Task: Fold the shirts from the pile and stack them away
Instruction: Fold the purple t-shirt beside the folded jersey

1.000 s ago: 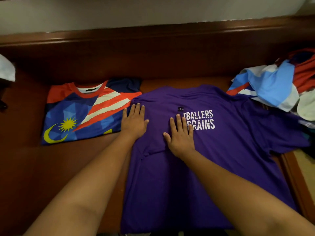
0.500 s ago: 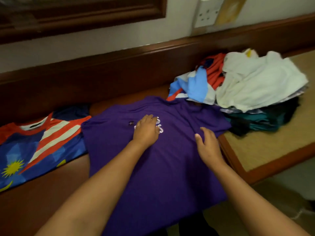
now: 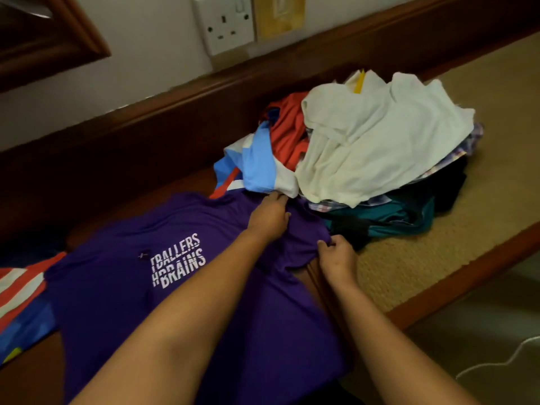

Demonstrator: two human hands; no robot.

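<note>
Your right hand (image 3: 336,258) has its fingers (image 3: 324,245) curled tight, and they pinch a bunch of purple cloth at the sleeve edge. Your left hand (image 3: 270,214) lies on the same sleeve, a bit farther from you. Its fingers (image 3: 277,198) bend down onto the cloth and seem to hold a fold of it, but you cannot tell for sure. The tips of that hand touch the near edge of the pile of clothes (image 3: 365,150).

The sleeve belongs to the purple shirt (image 3: 122,287), which lies spread flat on the dark wooden counter (image 3: 32,372). White letters (image 3: 178,263) sit on its chest. Both your arms reach across it.

At the far left edge you see part of a folded shirt (image 3: 20,305) with red and white stripes and blue. It lies just beside the purple one.

The pile sits to the right, partly on a tan mat (image 3: 438,258). A white shirt (image 3: 380,135) is on top. Red, light blue and teal cloth peek out around it.

On the wall behind, a white socket (image 3: 226,21) sits above the wooden ledge (image 3: 175,97).
</note>
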